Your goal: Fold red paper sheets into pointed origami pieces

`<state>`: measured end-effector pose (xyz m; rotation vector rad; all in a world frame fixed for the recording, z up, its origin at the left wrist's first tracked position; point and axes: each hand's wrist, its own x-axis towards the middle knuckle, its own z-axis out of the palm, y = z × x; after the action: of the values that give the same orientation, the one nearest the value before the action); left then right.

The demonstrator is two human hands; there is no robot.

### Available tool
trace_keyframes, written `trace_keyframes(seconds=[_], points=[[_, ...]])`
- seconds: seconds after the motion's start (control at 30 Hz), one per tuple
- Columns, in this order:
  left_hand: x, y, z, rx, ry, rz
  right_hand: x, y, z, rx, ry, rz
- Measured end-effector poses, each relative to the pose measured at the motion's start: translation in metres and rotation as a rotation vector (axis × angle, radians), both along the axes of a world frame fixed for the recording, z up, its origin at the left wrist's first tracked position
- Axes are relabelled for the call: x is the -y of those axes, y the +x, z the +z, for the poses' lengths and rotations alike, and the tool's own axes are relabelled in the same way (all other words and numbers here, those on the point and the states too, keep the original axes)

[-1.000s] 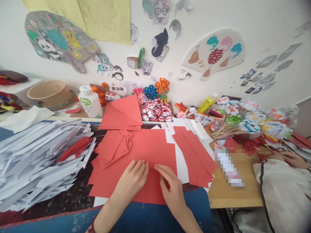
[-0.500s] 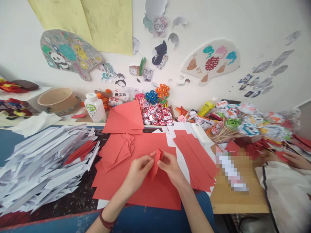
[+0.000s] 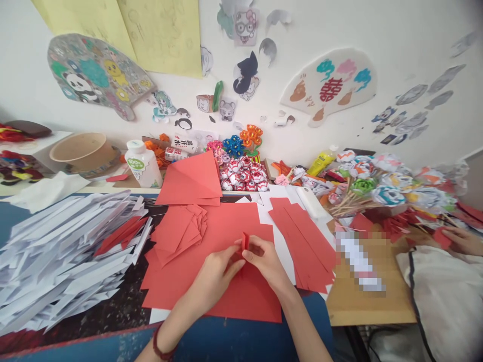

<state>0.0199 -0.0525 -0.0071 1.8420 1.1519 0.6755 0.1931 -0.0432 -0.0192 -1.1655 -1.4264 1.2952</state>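
Note:
A small folded piece of red paper (image 3: 245, 241) is held upright over the large red sheets (image 3: 226, 296). My right hand (image 3: 266, 256) pinches it between thumb and fingers. From the other side my left hand (image 3: 219, 269) closes on it, with the fingertips partly hidden behind the paper. Left of my hands lie smaller red paper pieces (image 3: 177, 231) in a loose stack. Red strips (image 3: 302, 241) lie to the right on white paper.
A large heap of folded white paper strips (image 3: 71, 251) covers the left, with red folded pieces (image 3: 123, 235) on top. Behind stand a white bottle (image 3: 143, 163) and red-white paper flowers (image 3: 245, 173). At right, another person's hand (image 3: 462, 239) holds red paper beside a flower bunch (image 3: 388, 186).
The folded red paper has turned narrower and more edge-on to me. My left thumb and fingers have shifted lower around it, while my right hand stays nearly in place. The view has moved slightly.

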Motion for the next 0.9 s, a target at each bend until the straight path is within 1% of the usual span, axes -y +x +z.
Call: trace_keyframes(seconds=[0.07,0.13,0.3,0.4,0.5,0.57,0.63,0.73,0.83,0.9], points=[[0.000,0.000,-0.001,-0.043,0.012,-0.006,0.001,-0.001,0.000,-0.001,-0.011,-0.006],[-0.002,0.000,-0.003,-0.115,0.045,0.021,0.002,-0.002,0.001,0.013,-0.021,-0.018],[-0.009,0.001,-0.010,-0.275,0.155,0.228,0.005,-0.004,0.006,0.088,-0.044,-0.013],[-0.011,0.001,-0.013,-0.296,0.170,0.286,0.007,-0.004,0.006,0.225,-0.065,-0.004],[-0.012,0.002,-0.016,-0.372,0.197,0.292,0.009,-0.004,0.004,0.390,-0.073,-0.018],[-0.012,0.002,-0.017,-0.452,0.250,0.264,0.009,-0.005,0.001,0.457,-0.068,-0.075],[-0.012,0.003,-0.018,-0.495,0.308,0.249,0.009,-0.008,-0.003,0.502,-0.048,-0.165],[-0.012,0.006,-0.021,-0.475,0.353,0.270,0.009,-0.011,-0.010,0.553,-0.008,-0.284],[-0.010,0.010,-0.027,-0.453,0.431,0.279,0.009,-0.013,-0.013,0.576,-0.012,-0.349],[-0.009,0.013,-0.031,-0.488,0.515,0.278,0.009,-0.015,-0.014,0.608,-0.003,-0.383]])
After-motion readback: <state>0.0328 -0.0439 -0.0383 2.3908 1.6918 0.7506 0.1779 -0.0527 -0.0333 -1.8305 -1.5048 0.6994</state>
